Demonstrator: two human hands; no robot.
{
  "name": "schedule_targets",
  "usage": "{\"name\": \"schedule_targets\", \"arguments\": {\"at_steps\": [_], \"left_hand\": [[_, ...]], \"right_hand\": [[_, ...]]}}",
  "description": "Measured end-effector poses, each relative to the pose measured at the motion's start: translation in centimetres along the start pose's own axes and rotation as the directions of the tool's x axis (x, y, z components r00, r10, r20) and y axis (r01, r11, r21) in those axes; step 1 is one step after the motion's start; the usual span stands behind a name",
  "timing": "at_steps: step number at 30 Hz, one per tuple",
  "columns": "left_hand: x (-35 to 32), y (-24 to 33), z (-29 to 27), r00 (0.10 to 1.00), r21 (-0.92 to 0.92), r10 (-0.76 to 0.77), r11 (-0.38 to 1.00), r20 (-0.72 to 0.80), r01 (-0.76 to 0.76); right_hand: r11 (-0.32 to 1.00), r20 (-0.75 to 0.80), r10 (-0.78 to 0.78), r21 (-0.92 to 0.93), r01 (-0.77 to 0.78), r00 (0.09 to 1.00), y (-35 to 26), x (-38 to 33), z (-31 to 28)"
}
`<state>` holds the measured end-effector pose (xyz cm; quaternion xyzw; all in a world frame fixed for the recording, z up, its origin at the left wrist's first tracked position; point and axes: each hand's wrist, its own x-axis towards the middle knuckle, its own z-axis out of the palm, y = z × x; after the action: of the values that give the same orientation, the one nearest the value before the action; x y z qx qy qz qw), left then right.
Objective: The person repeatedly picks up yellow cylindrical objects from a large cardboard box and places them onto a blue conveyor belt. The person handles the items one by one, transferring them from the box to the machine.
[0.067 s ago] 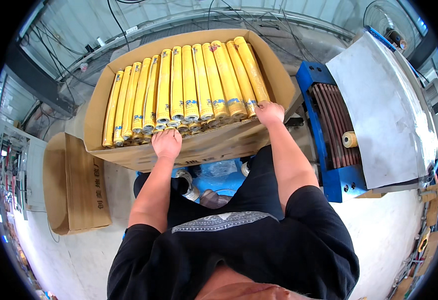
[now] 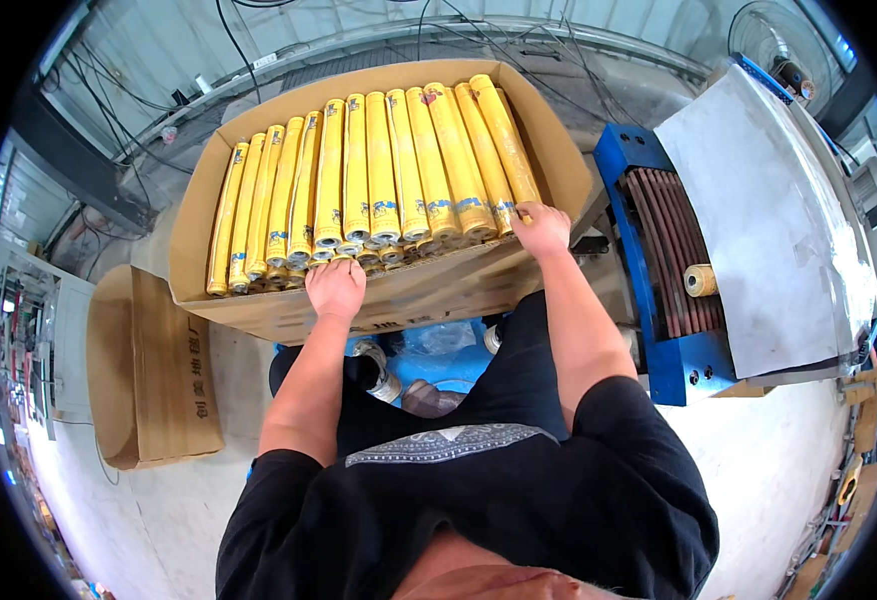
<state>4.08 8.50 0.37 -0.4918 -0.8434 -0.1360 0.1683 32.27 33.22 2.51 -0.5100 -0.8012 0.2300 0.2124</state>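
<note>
A large open cardboard box point(image 2: 438, 283) stands in front of me. Long yellow-wrapped rolls point(image 2: 382, 165) fill it, lying side by side in a slanted top row, with hollow ends of lower ones showing beneath. My left hand point(image 2: 336, 288) is closed over the box's near edge, left of its middle, just below the roll ends. Farther right, my right hand point(image 2: 543, 232) curls over the same edge close to the near corner, its fingers beside the lower end of the rightmost roll point(image 2: 504, 140). The fingertips of both hands are partly hidden inside the rim.
On the right stands a blue-framed machine point(image 2: 680, 365) with brown rollers, a small yellow roll point(image 2: 699, 280) and a pale sheet cover point(image 2: 768, 220). A second cardboard box point(image 2: 173, 380) sits on the floor at left. Cables point(image 2: 108, 110) trail behind; a fan point(image 2: 790, 72) stands far right.
</note>
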Motion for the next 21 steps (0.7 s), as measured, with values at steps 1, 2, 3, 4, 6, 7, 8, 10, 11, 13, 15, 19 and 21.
{"name": "schedule_targets", "arguments": {"at_steps": [1,2,3,4,6,7,8,10,11,13,15,19,21], "left_hand": [[0.4,0.6,-0.2,1.000,-0.002,0.012,1.000,0.011,-0.012],[0.7,1.0,-0.3,1.000,0.000,0.019,1.000,0.024,-0.019],[0.4,0.1,-0.4,0.999,0.017,-0.001,1.000,0.032,0.001],[0.0,-0.4,-0.4,0.999,0.024,-0.019,1.000,0.039,0.018],[0.1,0.0,-0.5,0.998,0.020,-0.027,0.999,0.059,0.026],[0.3,0.0,-0.7,0.997,0.025,-0.036,0.999,0.070,0.034],[0.6,0.1,-0.7,0.996,0.025,-0.043,0.999,0.076,0.042],[0.9,0.1,-0.5,0.993,0.035,-0.054,0.998,0.101,0.050],[1.3,0.4,-0.7,0.990,0.050,-0.064,0.997,0.126,0.058],[1.1,0.0,-0.3,0.991,0.028,-0.065,0.998,0.116,0.062],[1.0,-0.1,-0.1,0.993,0.021,-0.062,0.998,0.099,0.060],[0.6,0.4,-0.8,0.992,0.025,-0.045,0.999,0.119,0.042],[0.5,0.4,-0.9,0.984,0.034,-0.059,0.998,0.167,0.054]], "right_hand": [[0.955,-0.092,-0.019,0.293,0.045,0.996,2.9,-0.4,1.0],[0.824,-0.182,-0.017,0.555,0.117,0.983,4.5,-1.3,1.7],[0.413,-0.110,0.136,0.910,0.045,0.985,3.3,-3.3,1.1],[-0.117,0.035,0.236,0.993,-0.007,0.971,2.0,-6.0,-0.3],[-0.686,0.143,0.141,0.727,-0.007,0.980,5.7,-9.7,-1.7],[-0.731,0.154,0.152,0.682,0.006,0.976,7.1,-11.0,-2.7],[-0.771,0.158,0.159,0.637,0.023,0.975,8.2,-11.9,-4.0],[-0.718,0.096,0.339,0.669,0.192,0.936,10.2,-13.1,-6.3],[-0.721,0.071,0.396,0.641,0.263,0.915,10.5,-13.4,-7.7],[-0.640,0.050,0.550,0.666,0.383,0.833,11.4,-13.6,-8.5],[-0.588,0.036,0.623,0.681,0.437,0.781,12.7,-13.5,-9.1],[-0.577,-0.065,0.511,0.713,0.397,0.857,15.7,-12.1,-10.1],[-0.594,0.033,0.565,0.710,0.378,0.824,16.2,-10.2,-10.5]]}}
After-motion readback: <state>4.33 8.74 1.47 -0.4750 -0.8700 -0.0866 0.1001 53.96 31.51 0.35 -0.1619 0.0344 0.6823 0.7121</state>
